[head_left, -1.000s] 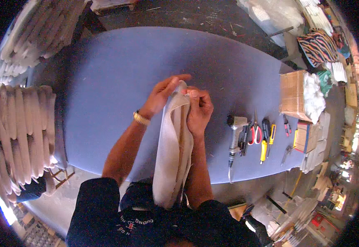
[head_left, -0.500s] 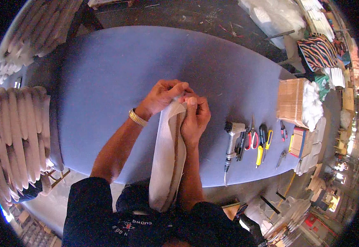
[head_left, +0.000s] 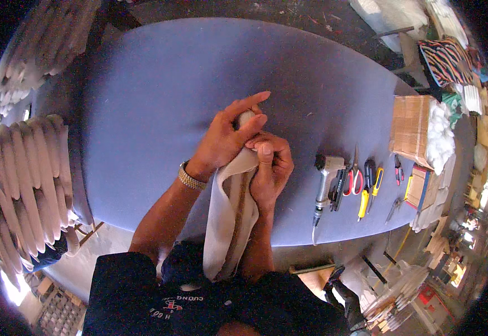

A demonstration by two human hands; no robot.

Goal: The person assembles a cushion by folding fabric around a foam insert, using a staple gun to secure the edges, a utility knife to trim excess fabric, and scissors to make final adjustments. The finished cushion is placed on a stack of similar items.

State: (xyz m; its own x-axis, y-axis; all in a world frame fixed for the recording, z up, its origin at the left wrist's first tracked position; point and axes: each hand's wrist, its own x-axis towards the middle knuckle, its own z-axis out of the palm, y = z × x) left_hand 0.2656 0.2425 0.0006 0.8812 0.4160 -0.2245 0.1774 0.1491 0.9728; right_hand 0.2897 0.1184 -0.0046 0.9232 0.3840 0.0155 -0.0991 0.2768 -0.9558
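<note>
A long beige fabric sleeve (head_left: 221, 224) with a brown strip along its open side hangs from my hands down to my lap. My left hand (head_left: 224, 134) is curled round its top end, and a pale tip of the cloth shows between the thumb and the raised index finger. Just below, my right hand (head_left: 272, 168) pinches the sleeve's edge between thumb and bent fingers. Both hands are close together above the blue padded table (head_left: 149, 112). The left palm hides part of the cloth.
Right of my hands lie an air stapler (head_left: 325, 179), red-handled scissors (head_left: 355, 182), a yellow cutter (head_left: 364, 204), a screwdriver (head_left: 376, 190) and small pliers (head_left: 398, 171). A cardboard box (head_left: 411, 126) holds white stuffing (head_left: 441, 137). Long stuffed pieces (head_left: 26, 185) are piled at left.
My left hand has shifted round the sleeve's top, its index finger now stretched out and up. The right hand keeps its pinch a little lower. The whole view has shifted slightly.
</note>
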